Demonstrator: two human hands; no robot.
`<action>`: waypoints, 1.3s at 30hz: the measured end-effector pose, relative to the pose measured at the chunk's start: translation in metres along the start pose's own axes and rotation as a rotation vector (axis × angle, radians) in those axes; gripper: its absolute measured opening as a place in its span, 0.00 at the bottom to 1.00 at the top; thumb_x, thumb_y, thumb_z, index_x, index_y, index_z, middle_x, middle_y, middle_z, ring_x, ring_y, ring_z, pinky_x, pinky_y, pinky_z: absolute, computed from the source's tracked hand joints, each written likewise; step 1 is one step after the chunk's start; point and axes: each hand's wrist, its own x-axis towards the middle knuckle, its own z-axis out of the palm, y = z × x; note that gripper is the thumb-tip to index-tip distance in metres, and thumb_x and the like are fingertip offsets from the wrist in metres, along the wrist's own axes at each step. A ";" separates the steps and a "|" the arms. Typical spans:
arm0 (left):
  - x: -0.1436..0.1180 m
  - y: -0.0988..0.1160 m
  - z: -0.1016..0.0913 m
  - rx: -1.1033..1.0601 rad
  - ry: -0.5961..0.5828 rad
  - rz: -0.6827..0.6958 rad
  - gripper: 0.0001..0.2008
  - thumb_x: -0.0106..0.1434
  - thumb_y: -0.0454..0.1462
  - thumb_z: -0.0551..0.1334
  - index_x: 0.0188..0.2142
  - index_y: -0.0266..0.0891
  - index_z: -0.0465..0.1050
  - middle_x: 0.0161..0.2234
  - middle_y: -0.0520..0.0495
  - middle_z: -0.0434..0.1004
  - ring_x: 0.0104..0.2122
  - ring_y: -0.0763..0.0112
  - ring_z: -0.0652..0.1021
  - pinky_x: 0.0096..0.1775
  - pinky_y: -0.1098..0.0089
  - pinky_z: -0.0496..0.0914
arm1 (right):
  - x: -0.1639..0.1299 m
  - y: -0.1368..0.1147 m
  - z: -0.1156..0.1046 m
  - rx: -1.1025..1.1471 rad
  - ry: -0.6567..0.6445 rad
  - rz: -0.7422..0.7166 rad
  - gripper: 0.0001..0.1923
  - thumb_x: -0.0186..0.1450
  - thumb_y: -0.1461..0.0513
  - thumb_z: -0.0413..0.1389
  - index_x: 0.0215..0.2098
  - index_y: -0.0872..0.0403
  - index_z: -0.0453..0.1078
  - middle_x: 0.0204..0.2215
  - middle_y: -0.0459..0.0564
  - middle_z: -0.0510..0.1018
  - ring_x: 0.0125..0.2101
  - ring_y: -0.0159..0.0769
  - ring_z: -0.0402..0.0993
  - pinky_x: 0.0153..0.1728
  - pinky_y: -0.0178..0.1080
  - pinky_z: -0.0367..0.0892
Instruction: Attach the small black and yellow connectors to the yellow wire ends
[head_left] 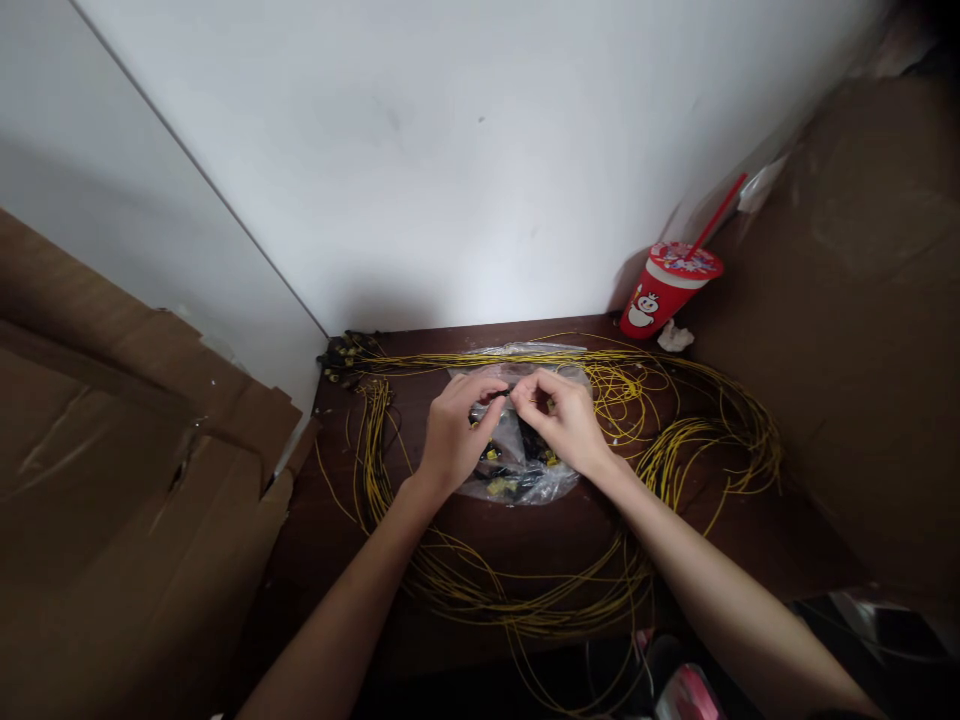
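Observation:
My left hand (456, 418) pinches a small black part (502, 394) between thumb and fingertips. Right beside it, my right hand (561, 412) is closed in a pinch too, its fingertips almost meeting the left ones; what it holds is too small to make out. Under both hands lies a clear plastic bag (551, 490) with several black and yellow small pieces in it. Thin yellow wires (525, 612) curve round the bag in a loose bundle, and another yellow bundle (435, 362) runs behind my hands.
Dark connector ends (346, 356) of the wires gather at the back left. A red cup (667, 290) with a straw stands at the back right by a crumpled white tissue (676, 337). Cardboard (187, 560) flanks the left, a brown box (847, 330) the right, a white wall (465, 180) the back.

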 end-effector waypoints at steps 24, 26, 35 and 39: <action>-0.003 -0.006 0.003 -0.015 0.006 -0.025 0.06 0.57 0.30 0.64 0.35 0.39 0.76 0.34 0.48 0.80 0.29 0.72 0.77 0.33 0.70 0.72 | -0.001 0.001 -0.001 -0.096 -0.009 -0.099 0.06 0.65 0.64 0.51 0.29 0.54 0.65 0.26 0.46 0.69 0.27 0.31 0.65 0.29 0.34 0.60; -0.002 -0.005 0.003 -0.005 -0.006 -0.022 0.06 0.57 0.29 0.64 0.35 0.38 0.76 0.33 0.48 0.80 0.27 0.73 0.76 0.32 0.71 0.72 | -0.002 0.001 -0.003 -0.125 -0.019 -0.135 0.06 0.64 0.65 0.51 0.29 0.55 0.65 0.27 0.46 0.68 0.28 0.31 0.65 0.30 0.34 0.61; -0.001 -0.003 0.002 -0.019 -0.016 -0.014 0.05 0.58 0.31 0.64 0.35 0.39 0.76 0.33 0.48 0.80 0.28 0.72 0.76 0.31 0.71 0.71 | -0.002 0.001 -0.007 -0.186 -0.060 -0.217 0.05 0.65 0.65 0.49 0.31 0.54 0.64 0.28 0.47 0.67 0.29 0.33 0.64 0.32 0.36 0.62; -0.001 -0.003 0.002 -0.052 -0.005 -0.026 0.05 0.58 0.31 0.64 0.35 0.39 0.76 0.34 0.48 0.80 0.27 0.73 0.76 0.31 0.71 0.72 | 0.000 0.001 -0.010 -0.123 -0.090 -0.194 0.05 0.67 0.63 0.49 0.33 0.54 0.64 0.29 0.47 0.67 0.30 0.33 0.65 0.32 0.36 0.62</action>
